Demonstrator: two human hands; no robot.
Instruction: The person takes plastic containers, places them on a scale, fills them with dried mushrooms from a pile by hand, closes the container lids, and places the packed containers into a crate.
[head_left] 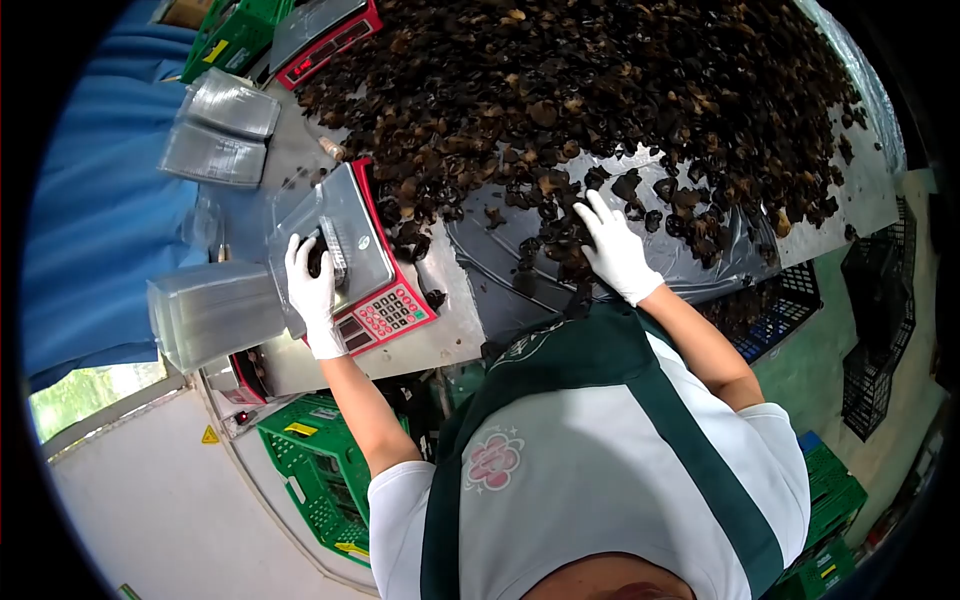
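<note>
Gray table [455, 345], and a little clear tub [338, 250] sits on the scale [372, 275] by my left hand [312, 280].

Dark bits [315, 258] show at the tub, just under my curled left fingers; I cannot tell if those fingers are squeezing anything. The scale has a red edge and number buttons. My right hand [615, 250] is loose, with its fingers stretched out, at the near side of a big heap [560, 90] of dark, curly bits. I cannot tell if its tips touch them. White gloves cover both hands. Left of the scale is a stack of clear boxes [215, 320]. Farther off is another red scale [325, 45]. Blue cloth [120, 200] hangs on the left, and a green crate [320, 475] is below the table.
</note>
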